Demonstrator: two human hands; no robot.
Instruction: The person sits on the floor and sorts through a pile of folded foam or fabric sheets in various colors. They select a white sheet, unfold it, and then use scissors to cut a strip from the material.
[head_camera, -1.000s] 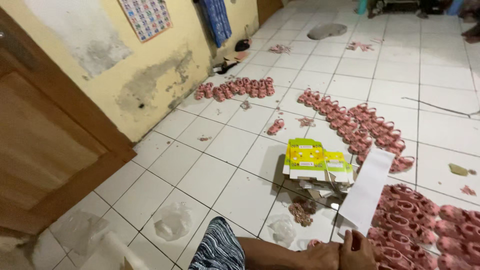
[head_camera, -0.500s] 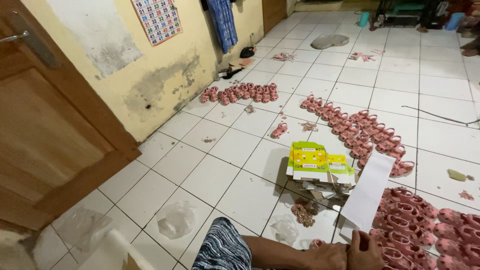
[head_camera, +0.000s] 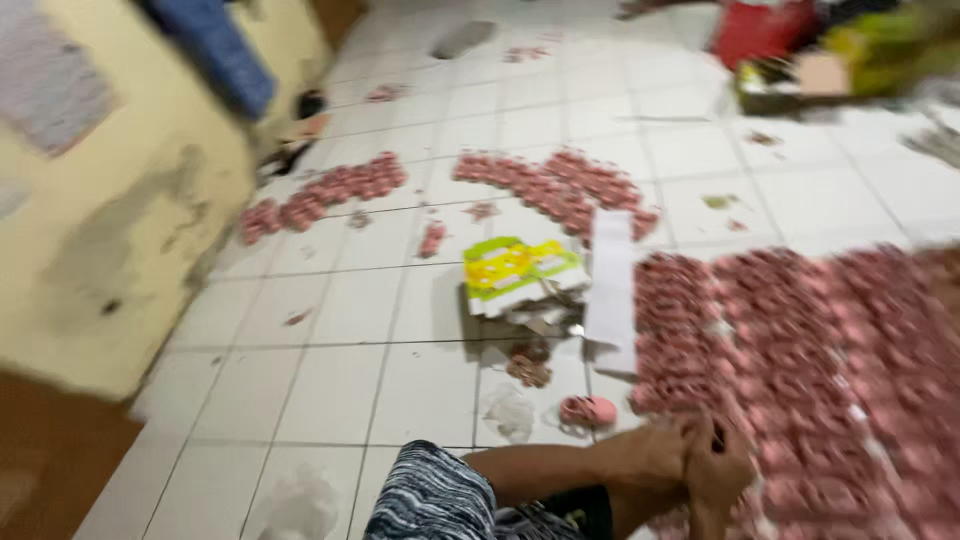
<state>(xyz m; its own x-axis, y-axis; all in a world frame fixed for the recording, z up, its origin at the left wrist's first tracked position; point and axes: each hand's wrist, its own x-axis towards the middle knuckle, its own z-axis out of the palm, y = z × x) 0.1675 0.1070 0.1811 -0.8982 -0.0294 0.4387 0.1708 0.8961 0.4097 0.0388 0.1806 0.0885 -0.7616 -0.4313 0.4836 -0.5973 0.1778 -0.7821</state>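
The view is blurred by motion. My left hand (head_camera: 652, 452) and my right hand (head_camera: 722, 472) meet low in the picture, fingers curled, at the near edge of a wide spread of small pink packets (head_camera: 800, 380) on the white tiled floor. Whether they grip anything is lost in the blur. My left forearm crosses my knee in striped shorts (head_camera: 435, 500). A long white paper strip (head_camera: 611, 290) lies just beyond the hands, apart from them. A single pink round piece (head_camera: 588, 410) rests on the tile to the left of my hands.
A flat yellow-and-green carton stack (head_camera: 520, 272) sits beside the strip, with brown bits (head_camera: 530, 365) and clear plastic scraps (head_camera: 510, 412) in front. Two rows of pink packets (head_camera: 322, 195) (head_camera: 560, 185) lie farther off. A stained yellow wall (head_camera: 110, 230) runs along the left; red and green clutter (head_camera: 800, 40) stands far right.
The camera has swung to the right, so the wooden door has left the view and more pink packets show. My hands have come together, and the white strip now lies apart from my right hand.
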